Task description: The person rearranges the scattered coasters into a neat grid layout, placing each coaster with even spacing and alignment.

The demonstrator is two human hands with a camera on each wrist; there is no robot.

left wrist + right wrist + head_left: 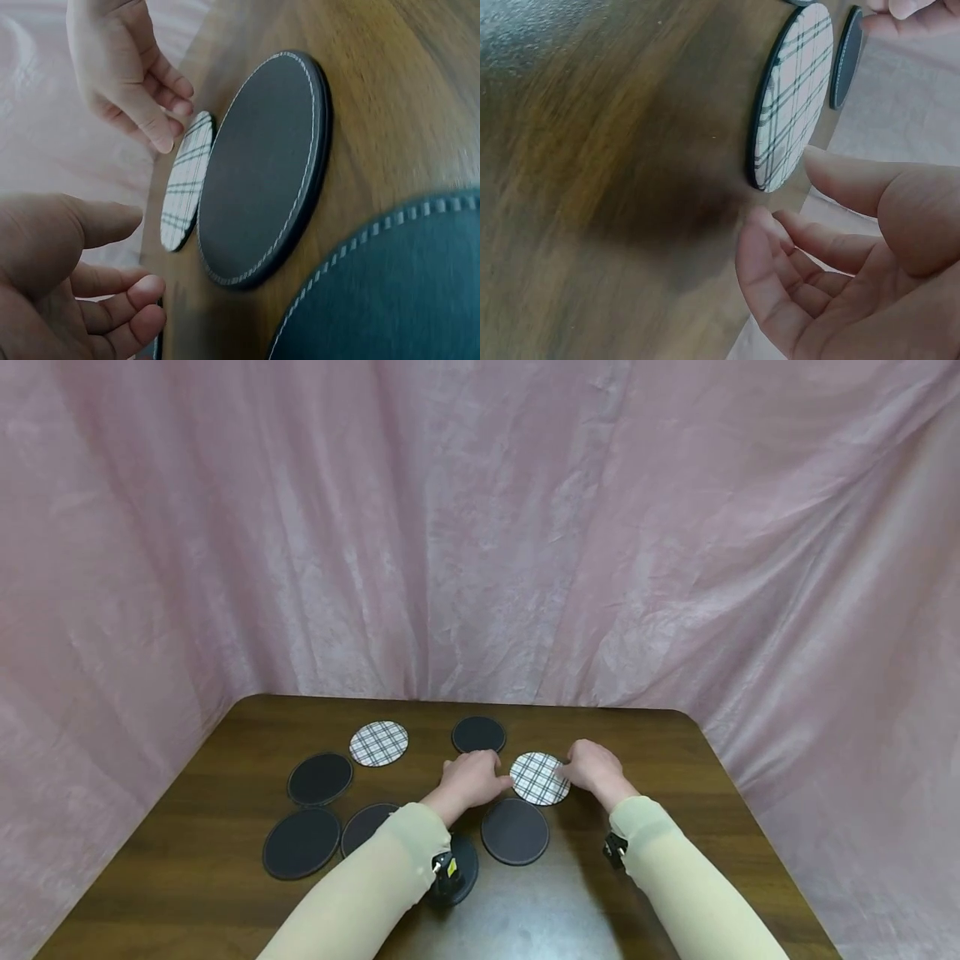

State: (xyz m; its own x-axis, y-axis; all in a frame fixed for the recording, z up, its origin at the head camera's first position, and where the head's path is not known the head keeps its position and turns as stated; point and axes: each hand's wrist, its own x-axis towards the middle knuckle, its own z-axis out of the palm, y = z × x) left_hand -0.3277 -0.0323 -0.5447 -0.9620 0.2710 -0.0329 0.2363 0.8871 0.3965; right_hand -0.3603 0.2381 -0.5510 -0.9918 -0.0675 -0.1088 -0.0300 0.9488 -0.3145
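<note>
A round coaster with a white-and-dark plaid face [538, 779] lies on the wooden table between the two hands. My left hand [471, 778] hovers at its left side, thumb reaching toward the rim and fingers loosely bent around nothing. On the other side is my right hand [595, 770]; in the right wrist view its thumb [847, 180] is right at the coaster's edge and the fingers are relaxed below, with nothing pinched. A dark stitched coaster [515, 832] lies just in front of the plaid one, and another dark coaster [478, 732] sits behind the left hand.
A second plaid coaster [378, 743] lies at the back left. Dark coasters [320, 778] [302, 843] are at the left, and one more [367, 827] is partly under the left sleeve. Another dark coaster [467, 872] shows beside the left wrist camera. Pink curtains [480, 527] surround the table.
</note>
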